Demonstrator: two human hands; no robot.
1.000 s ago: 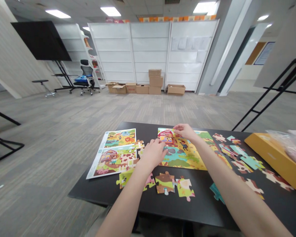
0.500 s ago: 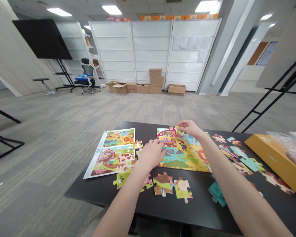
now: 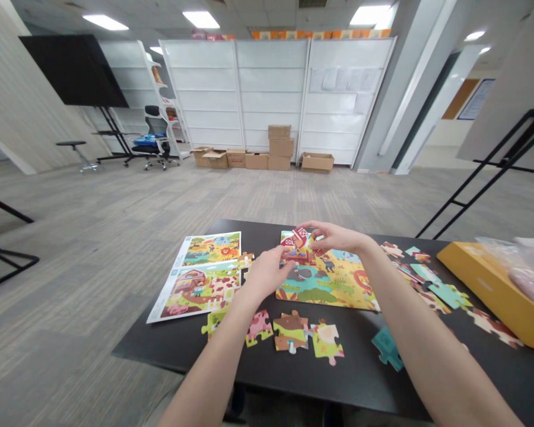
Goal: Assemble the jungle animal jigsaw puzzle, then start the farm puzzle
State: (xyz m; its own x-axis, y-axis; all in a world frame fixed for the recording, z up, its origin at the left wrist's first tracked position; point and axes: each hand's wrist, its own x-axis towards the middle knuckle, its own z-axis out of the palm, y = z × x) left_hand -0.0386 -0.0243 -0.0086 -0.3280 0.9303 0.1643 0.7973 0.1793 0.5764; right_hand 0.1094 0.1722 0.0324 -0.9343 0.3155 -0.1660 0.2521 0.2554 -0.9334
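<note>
A barn puzzle piece sits over the left part of the animal picture board, its left edge between the thumb and fingers of my left hand. Just above it, a red roof puzzle piece is tilted. My right hand pinches this piece at its right side, thumb and fingers curled in. Left of my hands lies the printed picture sheet. In front of the board are a pink pig piece, a brown and green piece and a chicken piece.
A teal piece lies near my right forearm. Several loose pieces are spread on the right of the black table. A yellow box with clear plastic wrap stands at the right edge.
My right hand has moved left, and the roof piece has gone from lying level to tilted. The barn piece has shifted slightly left, toward my left hand.
</note>
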